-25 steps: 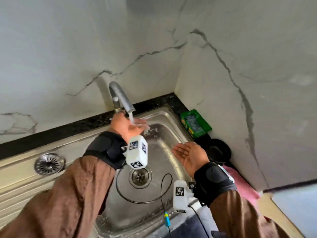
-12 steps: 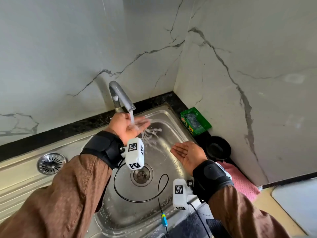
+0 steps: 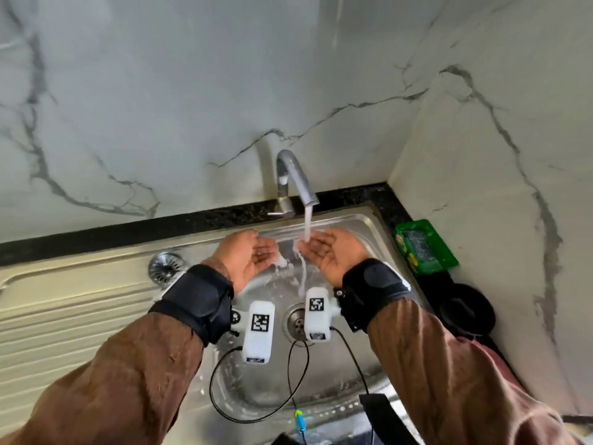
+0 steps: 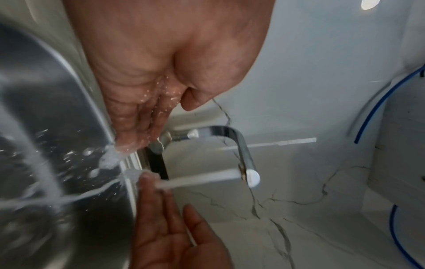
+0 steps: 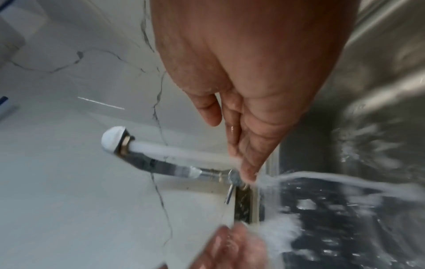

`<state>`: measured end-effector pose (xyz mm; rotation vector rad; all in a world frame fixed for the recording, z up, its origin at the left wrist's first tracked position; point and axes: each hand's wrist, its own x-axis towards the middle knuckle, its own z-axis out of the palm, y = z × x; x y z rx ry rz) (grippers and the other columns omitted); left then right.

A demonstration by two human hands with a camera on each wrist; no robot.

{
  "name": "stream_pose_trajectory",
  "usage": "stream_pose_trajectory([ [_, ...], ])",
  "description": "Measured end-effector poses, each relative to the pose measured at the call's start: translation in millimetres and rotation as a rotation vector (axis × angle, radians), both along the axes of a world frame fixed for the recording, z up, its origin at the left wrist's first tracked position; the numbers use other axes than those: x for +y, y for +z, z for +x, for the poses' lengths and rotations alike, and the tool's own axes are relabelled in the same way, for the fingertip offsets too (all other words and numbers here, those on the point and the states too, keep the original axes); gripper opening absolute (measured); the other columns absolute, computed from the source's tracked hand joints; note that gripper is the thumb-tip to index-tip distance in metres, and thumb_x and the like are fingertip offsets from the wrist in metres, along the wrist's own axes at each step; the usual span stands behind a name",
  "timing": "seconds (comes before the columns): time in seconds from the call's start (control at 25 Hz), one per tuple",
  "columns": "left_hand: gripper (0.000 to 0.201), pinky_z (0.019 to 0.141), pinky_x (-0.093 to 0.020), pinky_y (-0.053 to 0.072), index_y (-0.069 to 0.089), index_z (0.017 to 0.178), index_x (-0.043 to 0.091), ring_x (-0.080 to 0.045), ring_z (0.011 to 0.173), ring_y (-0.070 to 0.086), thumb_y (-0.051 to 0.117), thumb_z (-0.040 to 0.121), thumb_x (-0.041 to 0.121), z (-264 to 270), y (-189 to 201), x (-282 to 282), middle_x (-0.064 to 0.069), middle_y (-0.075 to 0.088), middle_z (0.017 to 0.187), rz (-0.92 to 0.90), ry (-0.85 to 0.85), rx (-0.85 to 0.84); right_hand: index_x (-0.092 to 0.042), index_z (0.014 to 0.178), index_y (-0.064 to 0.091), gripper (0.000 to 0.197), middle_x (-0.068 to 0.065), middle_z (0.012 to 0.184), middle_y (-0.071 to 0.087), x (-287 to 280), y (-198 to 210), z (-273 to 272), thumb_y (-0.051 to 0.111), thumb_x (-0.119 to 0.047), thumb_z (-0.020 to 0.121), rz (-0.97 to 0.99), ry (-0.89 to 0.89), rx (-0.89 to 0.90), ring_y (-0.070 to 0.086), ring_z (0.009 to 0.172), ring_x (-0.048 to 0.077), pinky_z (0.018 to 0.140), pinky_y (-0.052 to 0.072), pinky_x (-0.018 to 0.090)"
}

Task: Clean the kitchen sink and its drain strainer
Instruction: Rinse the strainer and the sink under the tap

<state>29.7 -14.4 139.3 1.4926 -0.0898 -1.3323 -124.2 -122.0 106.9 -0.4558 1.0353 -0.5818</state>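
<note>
The steel sink (image 3: 354, 220) has its drain opening (image 3: 296, 320) partly hidden behind my wrist cameras. The round drain strainer (image 3: 165, 266) lies on the drainboard to the left. The faucet (image 3: 296, 178) runs a white stream of water (image 3: 307, 225). Both hands are palm-up over the basin and hold nothing. The right hand (image 3: 319, 248) has its fingertips in the stream. The wet left hand (image 3: 264, 253) sits just left of it. The left wrist view shows the left hand (image 4: 142, 112) and the right hand (image 4: 170, 229) under the faucet (image 4: 241, 145). In the right wrist view water splashes off the right hand (image 5: 248, 116).
A green dish holding a scrubber (image 3: 423, 246) stands on the dark counter to the right of the sink, with a black round object (image 3: 466, 311) in front of it. The ribbed drainboard (image 3: 64, 319) spreads to the left. Marble walls close the back and right. Black cables (image 3: 256, 415) hang over the basin.
The right hand has moved from the right side of the basin up into the stream. The left hand has shifted left, out of the water.
</note>
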Motion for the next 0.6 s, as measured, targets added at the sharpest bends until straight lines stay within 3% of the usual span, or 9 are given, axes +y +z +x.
stream_pose_trajectory([
  [0.12, 0.045, 0.106, -0.042, 0.046, 0.058, 0.119, -0.011, -0.037, 0.120, 0.057, 0.032, 0.106, 0.023, 20.7, -5.6, 42.8, -0.026, 0.061, 0.126, 0.071, 0.158, -0.039, -0.008, 0.088, 0.055, 0.016, 0.011, 0.089, 0.058, -13.6, -16.4, 36.6, 0.043, -0.013, 0.097, 0.041, 0.122, 0.095, 0.061, 0.078, 0.022, 0.086, 0.055, 0.033],
  [0.16, 0.045, 0.108, -0.041, 0.044, 0.057, 0.120, -0.011, -0.036, 0.121, 0.056, 0.031, 0.106, 0.023, 26.1, -7.0, 55.0, -0.025, 0.060, 0.126, 0.087, 0.206, -0.043, -0.011, 0.093, 0.060, 0.015, 0.013, 0.094, 0.061, -18.0, -16.8, 46.8, 0.047, -0.016, 0.095, 0.088, 0.145, 0.154, 0.063, 0.082, 0.026, 0.084, 0.055, 0.031],
  [0.24, 0.046, 0.110, -0.040, 0.040, 0.055, 0.123, -0.011, -0.034, 0.119, 0.054, 0.031, 0.106, 0.023, 33.5, -8.7, 73.6, -0.023, 0.060, 0.124, 0.119, 0.293, -0.046, -0.004, 0.125, 0.059, 0.038, 0.029, 0.127, 0.060, -9.4, -7.6, 58.2, 0.044, -0.025, 0.098, 0.100, 0.366, 0.180, 0.057, 0.117, 0.046, 0.106, 0.046, 0.038],
  [0.28, 0.045, 0.109, -0.040, 0.041, 0.056, 0.122, -0.010, -0.033, 0.116, 0.055, 0.030, 0.106, 0.023, 35.3, -9.5, 81.3, -0.022, 0.060, 0.121, 0.136, 0.323, -0.054, 0.006, 0.131, 0.053, 0.046, 0.034, 0.133, 0.053, -6.8, -4.9, 56.6, 0.039, -0.027, 0.101, 0.098, 0.488, 0.121, 0.050, 0.126, 0.048, 0.113, 0.039, 0.045],
  [0.36, 0.042, 0.100, -0.036, 0.046, 0.061, 0.108, -0.006, -0.029, 0.103, 0.057, 0.029, 0.104, 0.022, 35.5, -10.2, 92.5, -0.018, 0.062, 0.107, 0.162, 0.361, -0.061, 0.014, 0.118, 0.051, 0.043, 0.036, 0.136, 0.048, -15.3, -5.4, 58.1, 0.034, -0.023, 0.103, 0.106, 0.502, 0.111, 0.047, 0.128, 0.048, 0.113, 0.036, 0.052],
  [0.44, 0.040, 0.084, -0.030, 0.046, 0.060, 0.089, 0.000, -0.023, 0.085, 0.054, 0.029, 0.103, 0.021, 31.9, -11.4, 96.8, -0.013, 0.057, 0.093, 0.168, 0.392, -0.031, 0.008, 0.103, 0.051, 0.035, 0.032, 0.143, 0.043, -24.7, -6.1, 53.5, 0.030, -0.020, 0.104, 0.090, 0.386, 0.108, 0.043, 0.132, 0.047, 0.111, 0.037, 0.053],
  [0.48, 0.041, 0.087, -0.031, 0.046, 0.062, 0.094, -0.002, -0.024, 0.088, 0.055, 0.029, 0.104, 0.021, 28.9, -11.6, 97.6, -0.015, 0.058, 0.097, 0.175, 0.406, -0.032, 0.009, 0.108, 0.052, 0.037, 0.033, 0.143, 0.044, -29.7, -9.3, 52.2, 0.031, -0.021, 0.104, 0.111, 0.382, 0.067, 0.044, 0.132, 0.048, 0.110, 0.038, 0.052],
  [0.56, 0.046, 0.107, -0.039, 0.042, 0.059, 0.119, -0.009, -0.031, 0.114, 0.056, 0.030, 0.105, 0.023, 22.3, -10.7, 97.5, -0.020, 0.061, 0.118, 0.196, 0.412, -0.070, 0.013, 0.124, 0.051, 0.045, 0.035, 0.130, 0.055, -31.3, -5.8, 46.5, 0.037, -0.023, 0.101, 0.153, 0.469, 0.053, 0.055, 0.121, 0.049, 0.106, 0.044, 0.053],
  [0.6, 0.047, 0.111, -0.041, 0.038, 0.055, 0.126, -0.009, -0.032, 0.122, 0.054, 0.030, 0.106, 0.024, 17.0, -8.9, 96.4, -0.021, 0.059, 0.126, 0.209, 0.408, -0.088, 0.009, 0.128, 0.051, 0.044, 0.033, 0.123, 0.062, -32.7, -6.5, 46.3, 0.042, -0.024, 0.100, 0.175, 0.486, 0.048, 0.061, 0.114, 0.046, 0.103, 0.047, 0.054],
])
